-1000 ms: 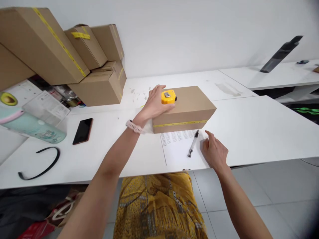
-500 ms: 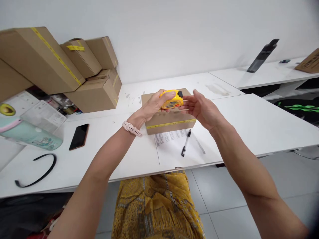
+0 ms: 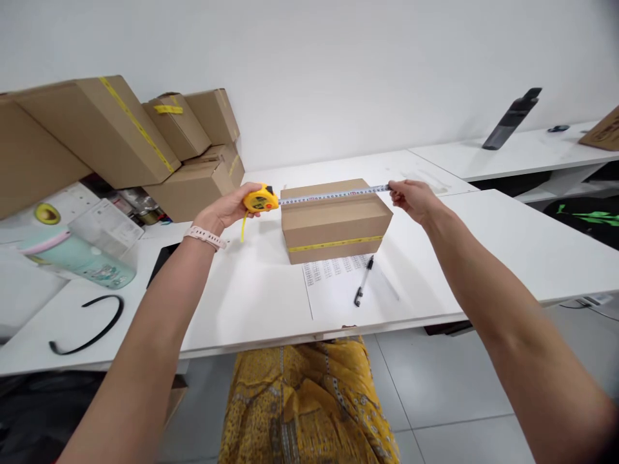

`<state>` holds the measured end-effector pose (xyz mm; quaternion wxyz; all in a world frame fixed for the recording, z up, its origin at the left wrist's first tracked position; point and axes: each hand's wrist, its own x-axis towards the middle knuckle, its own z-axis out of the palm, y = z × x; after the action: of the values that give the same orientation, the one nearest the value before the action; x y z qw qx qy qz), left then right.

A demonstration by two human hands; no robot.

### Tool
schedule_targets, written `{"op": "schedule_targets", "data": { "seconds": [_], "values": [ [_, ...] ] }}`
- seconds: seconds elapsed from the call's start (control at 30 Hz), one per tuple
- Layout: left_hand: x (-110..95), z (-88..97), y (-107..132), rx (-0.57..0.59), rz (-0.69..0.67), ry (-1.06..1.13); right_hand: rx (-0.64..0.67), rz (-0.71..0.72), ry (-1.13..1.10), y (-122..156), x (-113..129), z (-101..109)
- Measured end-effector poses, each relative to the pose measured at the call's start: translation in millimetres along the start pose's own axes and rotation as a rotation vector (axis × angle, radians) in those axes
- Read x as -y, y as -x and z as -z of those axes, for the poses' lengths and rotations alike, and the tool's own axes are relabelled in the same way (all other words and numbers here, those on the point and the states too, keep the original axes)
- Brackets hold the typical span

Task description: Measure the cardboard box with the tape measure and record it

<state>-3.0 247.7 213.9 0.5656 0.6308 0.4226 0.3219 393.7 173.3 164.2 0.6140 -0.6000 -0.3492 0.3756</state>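
A brown cardboard box [image 3: 336, 222] with a yellow tape band stands on the white table [image 3: 483, 245]. My left hand [image 3: 227, 207] grips a yellow tape measure [image 3: 260, 198] just left of the box. Its blade [image 3: 329, 194] stretches over the box top. My right hand [image 3: 411, 196] pinches the blade's end at the box's right edge. A printed sheet [image 3: 345, 283] with a pen [image 3: 362, 290] on it lies in front of the box.
Stacked cardboard boxes [image 3: 126, 135] lean at the back left. A mint bottle [image 3: 72, 258], a phone partly hidden by my arm [image 3: 157, 264] and a black band [image 3: 89, 325] lie at the left. A second table with a dark handheld device [image 3: 512, 119] stands at the right.
My hands have drawn apart: the left carried the tape measure to the left of the box, the right pulled the blade out to the right across the box top.
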Motion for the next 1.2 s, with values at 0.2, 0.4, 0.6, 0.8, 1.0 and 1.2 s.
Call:
{"op": "schedule_targets", "data": {
  "seconds": [0.2,0.4,0.6,0.8,1.0,1.2],
  "values": [
    [23,12.3,-5,-0.016,0.095,0.047,-0.050,-0.050,0.176,-3,-25,-16],
    [26,4.1,-9,0.058,0.077,0.036,-0.056,-0.092,0.244,-7,-33,-21],
    [27,3.8,-8,0.019,0.038,0.051,-0.106,-0.092,0.324,-6,-36,-19],
    [-2,-16.4,44,0.211,-0.051,-0.183,-0.100,0.135,0.252,-13,-5,-17],
    [31,-140.6,120,0.529,0.239,0.371,0.246,0.266,0.369,-24,34,-61],
    [41,-199.2,99,0.362,0.080,0.654,0.303,0.223,0.581,-54,21,-119]
  ]
}}
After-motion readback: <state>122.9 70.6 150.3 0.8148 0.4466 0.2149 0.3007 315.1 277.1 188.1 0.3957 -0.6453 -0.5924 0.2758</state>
